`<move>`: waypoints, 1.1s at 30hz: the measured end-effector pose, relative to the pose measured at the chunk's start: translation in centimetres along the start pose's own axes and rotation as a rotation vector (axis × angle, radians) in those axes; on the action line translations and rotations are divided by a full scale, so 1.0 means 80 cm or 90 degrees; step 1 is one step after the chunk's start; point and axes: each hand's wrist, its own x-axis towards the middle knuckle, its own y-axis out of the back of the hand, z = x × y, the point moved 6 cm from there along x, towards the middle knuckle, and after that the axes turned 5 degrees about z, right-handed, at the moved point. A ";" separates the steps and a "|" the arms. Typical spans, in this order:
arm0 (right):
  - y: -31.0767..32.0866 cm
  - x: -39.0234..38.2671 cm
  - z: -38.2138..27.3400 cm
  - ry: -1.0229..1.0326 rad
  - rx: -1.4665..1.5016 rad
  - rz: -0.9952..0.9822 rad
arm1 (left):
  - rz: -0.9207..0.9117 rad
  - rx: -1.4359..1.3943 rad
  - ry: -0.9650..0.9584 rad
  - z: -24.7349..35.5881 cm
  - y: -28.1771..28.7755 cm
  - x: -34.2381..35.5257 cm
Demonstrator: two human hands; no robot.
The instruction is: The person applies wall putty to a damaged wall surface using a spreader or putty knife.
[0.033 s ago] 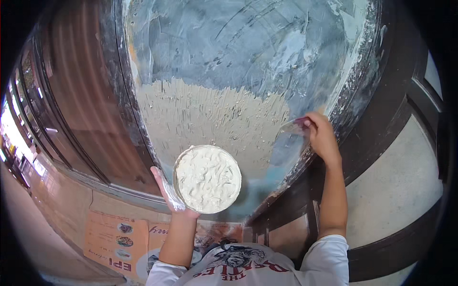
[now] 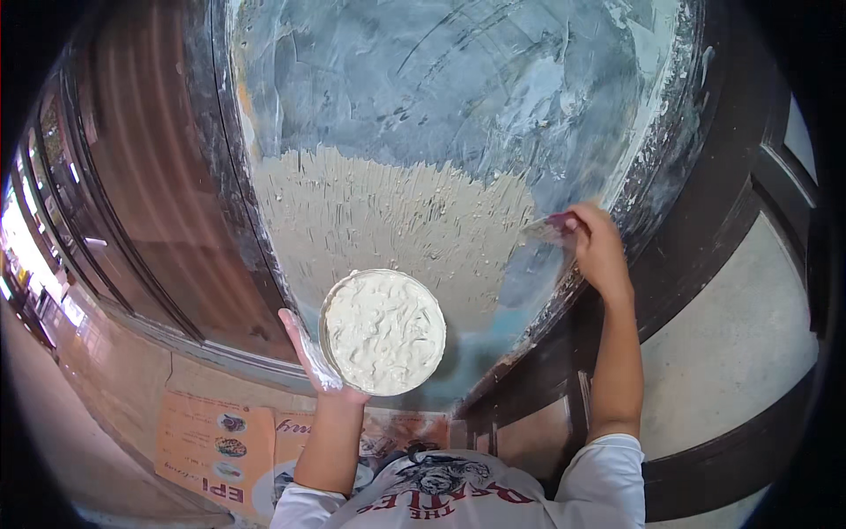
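Note:
My left hand (image 2: 308,354), smeared with white paste, supports a round tub (image 2: 443,360) from its left and underside. Thick off-white putty (image 2: 383,331) with a lumpy, swirled surface fills the tub. In my right hand (image 2: 601,251) a putty knife (image 2: 548,231) is pinched between thumb and fingers. Its blade lies at the right edge of a rough beige putty coat (image 2: 388,203) on the grey-blue wall panel (image 2: 397,88). Streaks and small pits mark that coat. Part of the knife's handle is hidden by my fingers.
Dark wooden frames (image 2: 687,273) border the panel on the right, and brown boards (image 2: 141,159) with bars stand on the left. An orange printed sheet (image 2: 216,445) lies on the floor (image 2: 123,370) at lower left. A pale panel (image 2: 731,326) is at far right.
My right hand and the putty knife have shifted very slightly upward. My left hand and the tub look the same.

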 end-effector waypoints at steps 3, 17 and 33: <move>0.020 0.011 -0.010 -0.025 0.028 0.049 | 0.011 0.006 -0.009 0.005 0.009 0.001; 0.015 0.009 -0.003 -0.124 0.067 -0.026 | -0.028 -0.061 -0.011 0.012 0.018 0.004; -0.007 -0.013 0.007 -0.051 0.031 -0.067 | -0.008 -0.055 0.001 0.015 0.022 0.003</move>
